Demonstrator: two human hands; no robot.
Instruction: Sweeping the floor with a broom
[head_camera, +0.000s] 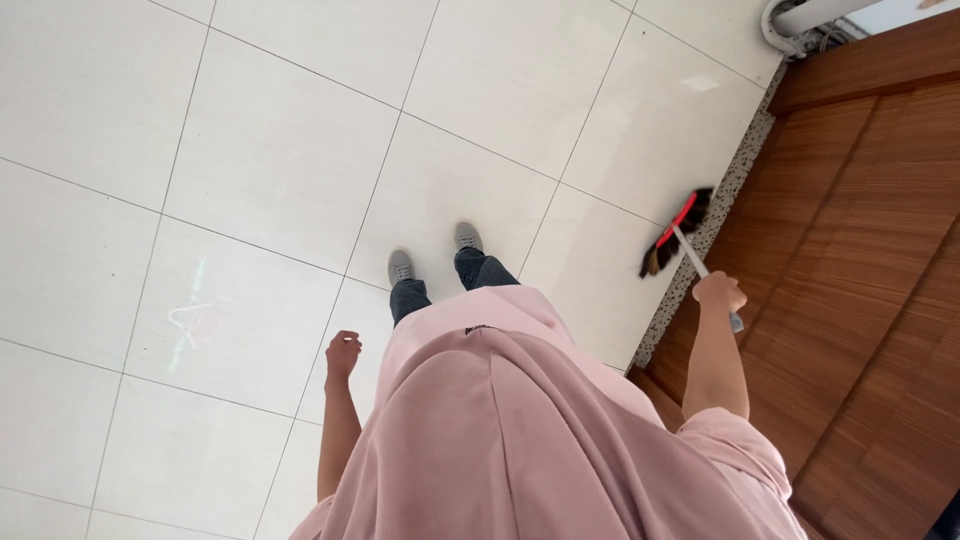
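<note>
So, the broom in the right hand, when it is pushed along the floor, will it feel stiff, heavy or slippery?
The broom probably feels light: the right hand holds its thin pale handle alone. The dark bristles likely bend when pressed on the white tile floor, while the handle looks rigid. The glossy tiles suggest it would slide easily.

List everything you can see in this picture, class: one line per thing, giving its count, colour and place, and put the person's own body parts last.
Floor tiles: many, white, covering the left and middle of the view.
Speckled stone edging: one strip, grey and white, between tiles and wood.
Wooden panelling: one surface, brown, right side.
Broom: one, dark bristles with a red band and pale handle, at the stone edging.
Pale fitting with cables: one, white, top right corner.
Shoes: two, grey, middle of the tiles.
Garment: one, pink, lower middle.
Left hand: one, empty, loosely curled, hanging at the side.
Right hand: one, gripping the broom handle.
</note>
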